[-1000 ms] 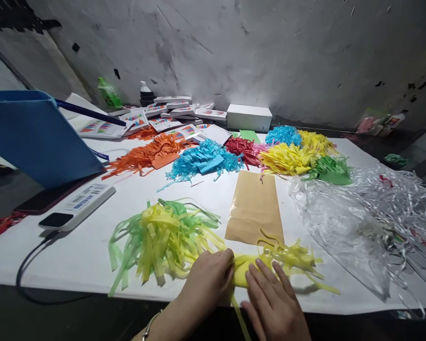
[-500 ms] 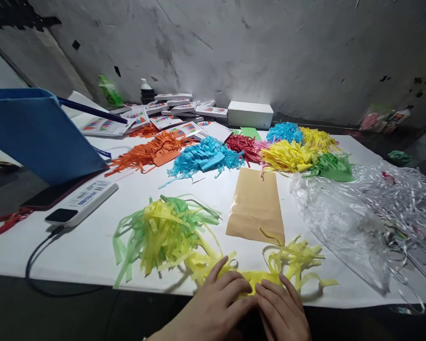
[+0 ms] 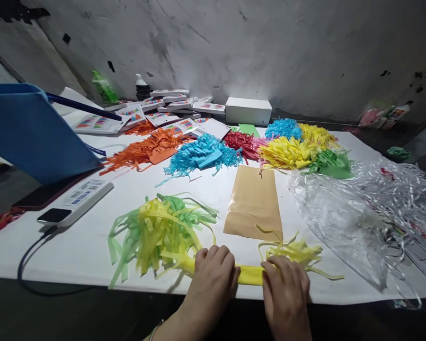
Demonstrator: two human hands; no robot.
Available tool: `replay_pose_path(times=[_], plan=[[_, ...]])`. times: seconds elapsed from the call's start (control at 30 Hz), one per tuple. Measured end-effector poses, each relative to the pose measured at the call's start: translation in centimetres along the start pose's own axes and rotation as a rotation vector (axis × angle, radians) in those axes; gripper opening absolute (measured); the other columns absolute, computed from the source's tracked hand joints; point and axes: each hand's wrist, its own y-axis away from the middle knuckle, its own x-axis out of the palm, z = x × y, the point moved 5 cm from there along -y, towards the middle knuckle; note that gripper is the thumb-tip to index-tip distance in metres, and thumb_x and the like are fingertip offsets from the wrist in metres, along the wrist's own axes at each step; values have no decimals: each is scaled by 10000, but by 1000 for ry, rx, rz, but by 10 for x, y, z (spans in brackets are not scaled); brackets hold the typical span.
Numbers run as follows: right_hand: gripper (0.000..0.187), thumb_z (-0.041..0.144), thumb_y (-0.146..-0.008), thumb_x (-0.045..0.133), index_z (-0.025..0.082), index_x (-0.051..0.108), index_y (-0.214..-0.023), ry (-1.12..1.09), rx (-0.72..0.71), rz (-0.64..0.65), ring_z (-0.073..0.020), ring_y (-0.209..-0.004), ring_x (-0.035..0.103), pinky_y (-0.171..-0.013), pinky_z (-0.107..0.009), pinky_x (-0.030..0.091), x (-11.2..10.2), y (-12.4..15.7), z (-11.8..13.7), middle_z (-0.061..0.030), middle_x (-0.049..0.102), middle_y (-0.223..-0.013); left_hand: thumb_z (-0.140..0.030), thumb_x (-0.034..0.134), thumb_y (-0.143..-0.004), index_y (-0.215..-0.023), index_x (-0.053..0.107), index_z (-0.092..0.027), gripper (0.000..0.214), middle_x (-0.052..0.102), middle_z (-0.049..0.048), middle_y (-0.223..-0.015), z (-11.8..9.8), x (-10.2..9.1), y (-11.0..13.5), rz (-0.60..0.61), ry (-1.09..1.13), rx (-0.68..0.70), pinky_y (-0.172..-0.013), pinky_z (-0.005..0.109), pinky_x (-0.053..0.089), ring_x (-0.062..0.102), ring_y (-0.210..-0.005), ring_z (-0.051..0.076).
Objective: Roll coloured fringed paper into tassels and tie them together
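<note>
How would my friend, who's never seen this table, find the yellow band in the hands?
Start at the white table and go to its near edge, where the left hand and the right hand are. The yellow band runs between them. Its middle looks smooth, unlike the shaggy yellow bundle farther back.

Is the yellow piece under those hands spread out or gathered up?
Gathered up in the middle: the yellow piece is a narrow band between the left hand and right hand. Its fringe fans out loosely.
</note>
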Motion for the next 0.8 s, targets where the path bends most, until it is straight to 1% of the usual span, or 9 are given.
replay_pose_path(times=[0.1,0.2,0.3,0.37,0.47,0.57,0.63,0.7,0.8], plan=[[280,70,-912,456,156,679,-1058,-163,-198,69,-211,-979,672,-1031,-407,389,-4,-3,5,-67,736,-975,-70,559,-907,-865,591,-203,143,670,24,-914,-2,-2,2,-6,125,125,-881,407,321,554,-849,210],[204,141,-915,543,143,700,-1046,-186,-253,81,-195,-953,681,-1080,-373,365,-11,4,2,-49,758,-967,-194,596,-950,-905,605,-223,54,692,3,-928,-4,-7,10,26,212,330,-906,393,315,554,-877,200],[194,111,-922,559,152,700,-1049,-238,-275,112,-178,-943,675,-1118,-376,318,-13,16,-3,-27,762,-965,-238,569,-974,-889,603,-225,92,697,-8,-896,-3,-10,18,-5,265,416,-902,399,304,543,-835,189],[195,98,-915,571,188,690,-1042,-290,-229,155,-176,-954,665,-1128,-394,288,-12,21,-6,-5,753,-957,-163,510,-986,-852,594,-220,168,689,-16,-848,-3,-12,20,-30,305,417,-891,393,303,534,-801,177],[148,121,-913,593,235,668,-968,-307,-83,205,-185,-971,648,-1108,-415,269,-7,22,-9,10,719,-936,-112,500,-965,-816,581,-211,196,676,-10,-843,-4,-13,16,-17,321,314,-849,377,325,533,-795,176],[139,140,-926,569,238,635,-852,-250,84,144,-193,-925,641,-1072,-444,283,-4,21,-6,0,673,-890,-102,545,-912,-786,564,-198,159,652,17,-882,-4,-15,11,11,291,178,-822,380,340,534,-806,191],[131,144,-927,571,227,624,-841,-214,165,81,-200,-909,637,-1064,-468,293,-4,20,-4,-17,661,-891,-99,575,-881,-791,565,-193,130,638,30,-897,-3,-15,10,16,267,118,-826,393,341,535,-810,200],[168,105,-937,523,218,644,-913,-232,151,66,-201,-930,639,-1067,-477,306,-4,19,0,-32,670,-915,-91,575,-892,-814,582,-198,133,648,22,-900,-4,-14,11,27,262,149,-837,395,337,541,-814,195],[242,88,-937,481,205,676,-1022,-273,-23,105,-193,-948,651,-1092,-443,307,-9,16,4,-33,700,-924,-142,575,-947,-869,620,-227,124,685,-6,-879,-6,-10,14,39,269,299,-878,394,326,557,-835,184]])
